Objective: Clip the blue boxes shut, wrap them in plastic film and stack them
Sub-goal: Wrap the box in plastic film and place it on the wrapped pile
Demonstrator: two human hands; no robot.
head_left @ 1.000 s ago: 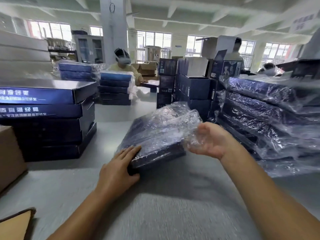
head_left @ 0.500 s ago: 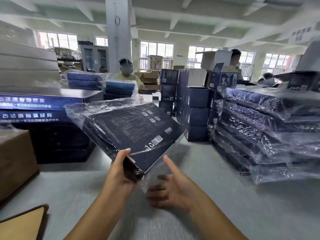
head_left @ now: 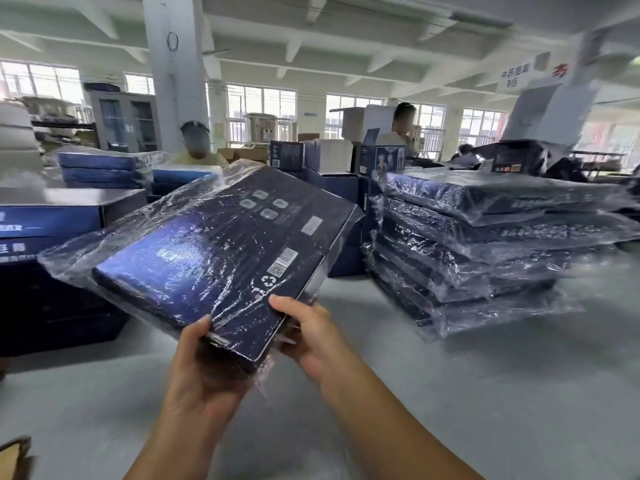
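Over the table [head_left: 485, 403], left hand [head_left: 204, 362] and right hand [head_left: 311, 334] grip the film-wrapped blue box [head_left: 221, 244]; stacking on the wrapped pile [head_left: 485, 244] rightward seems next.

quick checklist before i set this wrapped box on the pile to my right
1. Left hand grips the wrapped box at its near corner: ok.
2. Right hand holds the near edge, thumb on top: ok.
3. Film covers the top face: ok.
4. Film end tucked in: not ok, it hangs loose at the left end.
5. Clips shut under the film: cannot tell.
6. Top of the stack of wrapped boxes looks flat and free: ok.
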